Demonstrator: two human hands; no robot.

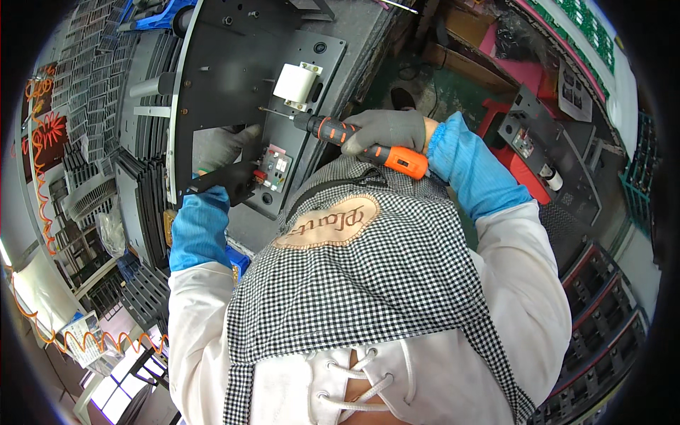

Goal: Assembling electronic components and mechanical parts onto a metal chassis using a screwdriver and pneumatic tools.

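Note:
My gloved right hand (pixel 388 133) is wrapped round an orange and black electric screwdriver (pixel 333 130). Its long bit points left, the tip at the inner corner of a dark grey metal housing (pixel 234 78). Seen at a cutout in that housing, my gloved left hand (pixel 221 147) has its fingers at the cutout's edge; a black curved part (pixel 225 180) hides some of it. On the housing's base plate (pixel 315 67) sits a white cylindrical part (pixel 295 82) in a bracket. A small circuit board (pixel 275 168) with a red component is fixed nearer to me.
Stacks of dark metal panels (pixel 145 198) stand on the left, beside coiled orange air hoses (pixel 42 177). Another metal plate with fitted parts (pixel 528 138) lies to the right, near red supports. Cardboard boxes (pixel 467 67) and green circuit boards (pixel 584 28) are at the far right.

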